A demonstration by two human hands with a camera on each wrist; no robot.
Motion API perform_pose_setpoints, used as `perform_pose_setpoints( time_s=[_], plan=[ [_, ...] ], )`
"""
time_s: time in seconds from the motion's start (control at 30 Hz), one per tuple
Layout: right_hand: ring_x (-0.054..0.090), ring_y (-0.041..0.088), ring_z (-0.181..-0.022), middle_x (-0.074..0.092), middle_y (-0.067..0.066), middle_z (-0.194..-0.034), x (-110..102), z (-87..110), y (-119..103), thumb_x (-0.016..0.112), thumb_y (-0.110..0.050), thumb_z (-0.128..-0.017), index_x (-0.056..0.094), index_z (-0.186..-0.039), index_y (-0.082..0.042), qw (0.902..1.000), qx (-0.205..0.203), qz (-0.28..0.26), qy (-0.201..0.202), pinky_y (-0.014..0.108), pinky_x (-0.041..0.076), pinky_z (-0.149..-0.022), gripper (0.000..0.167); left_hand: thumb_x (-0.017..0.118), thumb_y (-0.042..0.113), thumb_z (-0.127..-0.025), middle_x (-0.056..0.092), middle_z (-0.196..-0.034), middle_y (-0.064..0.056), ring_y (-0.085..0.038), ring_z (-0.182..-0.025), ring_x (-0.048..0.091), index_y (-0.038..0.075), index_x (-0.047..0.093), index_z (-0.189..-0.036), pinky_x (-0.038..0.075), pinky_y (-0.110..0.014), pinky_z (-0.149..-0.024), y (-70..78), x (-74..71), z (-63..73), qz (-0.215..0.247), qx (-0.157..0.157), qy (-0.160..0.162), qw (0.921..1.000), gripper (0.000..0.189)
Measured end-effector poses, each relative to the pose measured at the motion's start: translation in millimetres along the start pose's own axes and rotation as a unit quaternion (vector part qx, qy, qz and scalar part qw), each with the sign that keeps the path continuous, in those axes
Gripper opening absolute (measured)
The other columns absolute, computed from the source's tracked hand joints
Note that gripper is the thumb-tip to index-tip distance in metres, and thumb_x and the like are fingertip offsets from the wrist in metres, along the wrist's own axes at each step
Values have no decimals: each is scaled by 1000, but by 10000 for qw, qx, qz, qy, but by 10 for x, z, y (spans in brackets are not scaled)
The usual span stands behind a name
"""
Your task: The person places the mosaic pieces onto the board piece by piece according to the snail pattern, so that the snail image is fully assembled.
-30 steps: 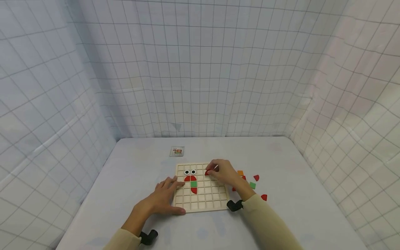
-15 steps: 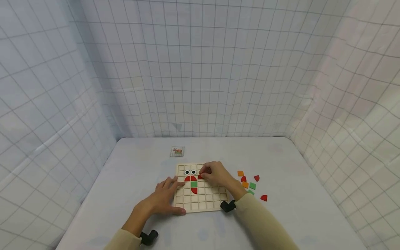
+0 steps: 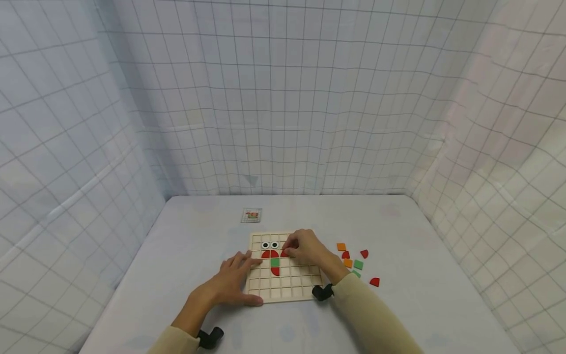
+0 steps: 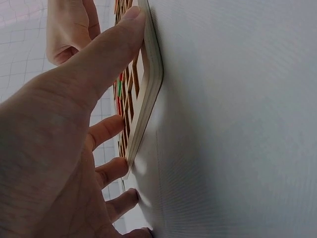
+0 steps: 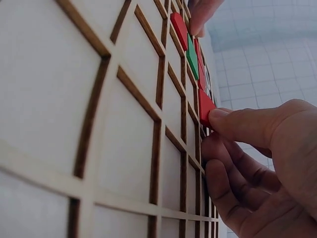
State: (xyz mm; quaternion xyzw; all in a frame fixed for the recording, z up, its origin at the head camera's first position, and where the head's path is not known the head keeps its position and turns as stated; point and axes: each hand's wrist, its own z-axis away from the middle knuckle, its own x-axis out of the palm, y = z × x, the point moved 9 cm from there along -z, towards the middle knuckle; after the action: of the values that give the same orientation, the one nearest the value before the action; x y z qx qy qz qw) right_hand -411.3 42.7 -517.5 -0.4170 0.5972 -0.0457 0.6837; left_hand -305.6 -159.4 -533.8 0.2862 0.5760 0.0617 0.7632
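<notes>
Item: your pale left sleeve point(image 3: 172, 340) and right sleeve point(image 3: 376, 314), each with a dark wrist mount point(image 3: 211, 338) by the cuff.

Item: your left hand point(image 3: 232, 282). Grip spread, fingers apart, holding nothing; thumb on the near edge of the board point(image 3: 286, 293) by its near-left corner, index finger over the left edge.

Item: the board, pale wood, flat on the bench point(image 3: 287, 327), divided into square cells. Contents, near to far: one red quarter-round point(image 3: 275, 271); one green square point(image 3: 275, 262); a red pair point(image 3: 266, 254), side by side; two eye tiles point(image 3: 265, 245).

Item: your right hand point(image 3: 308, 247). Grip drawn to a pinch, thumb and fingertips on a red piece point(image 3: 284, 253) just right of the red pair; you cannot tell whether it sits fully in its cell.

Item: loose pieces, right of the board, near to far: a red wedge point(image 3: 375, 281); two green tiles point(image 3: 358, 265), the nearer partly hidden by your arm; an orange tile point(image 3: 348, 263); two red wedges; another orange tile.

Item: a small picture card point(image 3: 251, 215), flat beyond the board's far-left corner, apart from it.

Edges and room: bench surface extends past all four board edges; your right forearm crosses the right edge. Gridded cloth point(image 3: 287, 123) rises along the bench's far side.
</notes>
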Motion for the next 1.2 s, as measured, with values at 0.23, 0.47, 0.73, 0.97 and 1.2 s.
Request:
perform_pose_setpoints(
  time_s=[0.23,0.47,0.73,0.97,1.2],
  plan=[
    [66,8,-91,78,-3,-104,3,-10,19,85,-12,-107,91,-102,-19,10000,-71,-17,17,28,60,-85,10,103,60,-84,30,-190,-24,-62,-169,34,21,52,-173,33,-84,-134,20,-8,3,-49,-35,-5,10000,110],
    [66,8,-89,77,-4,-104,22,-13,41,87,-12,-106,92,-98,-20,10000,18,-54,37,27,59,-82,12,103,61,-84,29,-191,-23,-62,-170,32,22,51,-173,31,-84,-136,-4,13,2,-11,-24,-25,10000,110],
    [70,7,-91,80,0,-102,-13,-11,-38,87,-8,-105,93,-100,-15,9991,-354,102,198,26,61,-81,11,102,62,-84,30,-190,-23,-60,-169,35,23,51,-173,37,-84,-133,6,-9,-5,-61,-41,-18,10000,110],
    [67,7,-91,81,3,-107,-15,-2,-30,85,-9,-107,92,-109,-11,9995,-242,47,187,24,61,-82,7,103,63,-83,31,-190,-21,-59,-170,34,25,51,-173,38,-84,-132,-18,9,-16,-87,-124,-23,9999,111],
    [64,8,-89,83,3,-108,-153,77,26,81,-8,-109,90,-114,-10,9983,-291,186,468,26,60,-83,10,102,61,-84,30,-191,-22,-60,-171,30,23,51,-173,34,-85,-134,5,8,-14,-10,-56,-11,10000,110]
  ],
)
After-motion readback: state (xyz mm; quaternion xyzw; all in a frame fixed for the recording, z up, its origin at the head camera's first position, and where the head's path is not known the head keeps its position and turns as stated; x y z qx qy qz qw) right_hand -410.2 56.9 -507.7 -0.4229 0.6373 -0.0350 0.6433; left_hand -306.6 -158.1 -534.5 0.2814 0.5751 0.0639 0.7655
